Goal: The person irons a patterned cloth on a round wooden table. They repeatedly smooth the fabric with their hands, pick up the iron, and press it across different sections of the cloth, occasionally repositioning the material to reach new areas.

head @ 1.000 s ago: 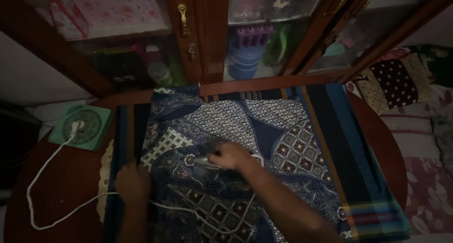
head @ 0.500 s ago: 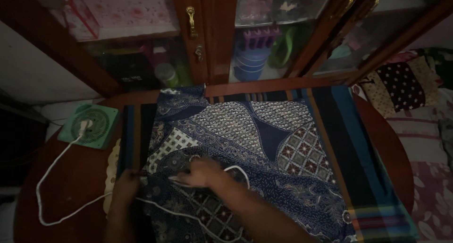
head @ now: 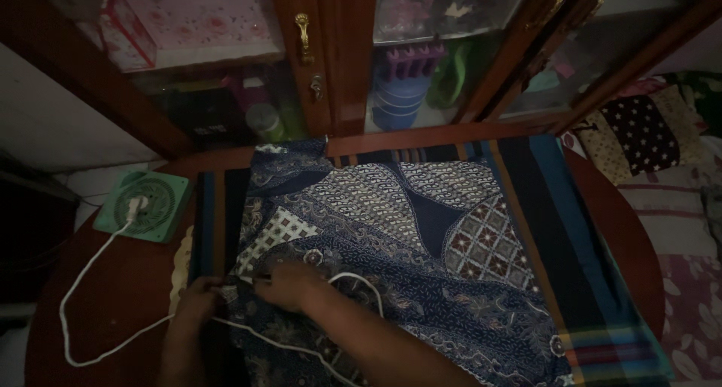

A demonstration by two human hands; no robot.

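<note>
Right hand (head: 289, 285) grips iron at batik cloth's (head: 391, 229) left edge; left hand (head: 197, 300) pins it flat.

A home: glass-fronted wooden cabinet (head: 338, 56), round table (head: 113, 297), patterned cushions (head: 639, 135).

matt patterned cloth (head: 391, 229), glossy wood table (head: 113, 297)
</note>
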